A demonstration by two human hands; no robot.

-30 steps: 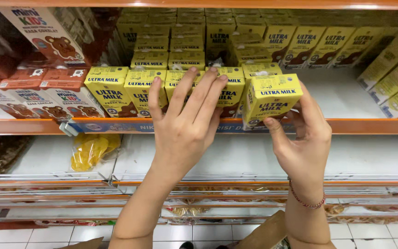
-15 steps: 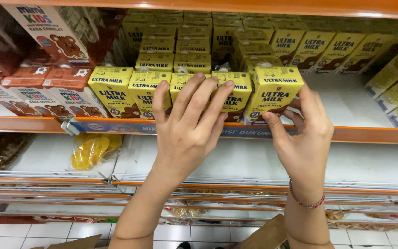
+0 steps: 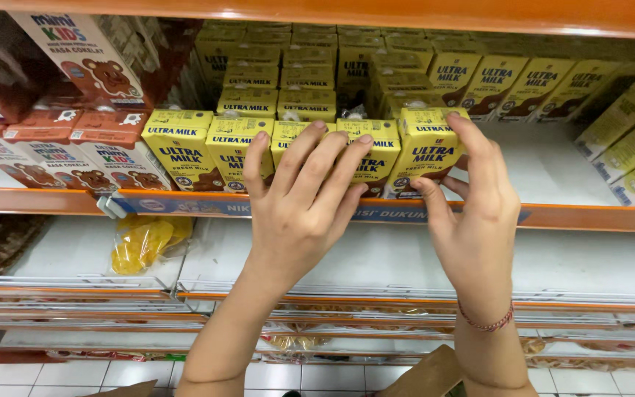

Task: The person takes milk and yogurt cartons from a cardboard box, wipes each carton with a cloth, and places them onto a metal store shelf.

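Observation:
A row of small yellow milk cartons [image 3: 185, 147] stands along the front edge of an orange-trimmed shelf [image 3: 597, 217]. My right hand [image 3: 472, 213] grips the rightmost yellow carton [image 3: 429, 151] of that row, thumb on its lower front and fingers along its right side; the carton rests on the shelf. My left hand [image 3: 303, 198] lies flat with fingers spread against the fronts of the two cartons just left of it, holding nothing. More yellow cartons [image 3: 310, 73] are stacked in rows behind.
Red and white chocolate-drink cartons [image 3: 75, 140] fill the shelf's left side. Yellow cartons lie slanted at the right [image 3: 626, 147], with bare white shelf [image 3: 545, 169] before them. A yellow plastic packet [image 3: 141, 242] lies on the shelf below. White tiled floor [image 3: 288, 378] shows at the bottom.
My right hand has lowered the yellow carton onto the shelf and slid it left against the front row. My left hand stayed pressed on the neighbouring cartons.

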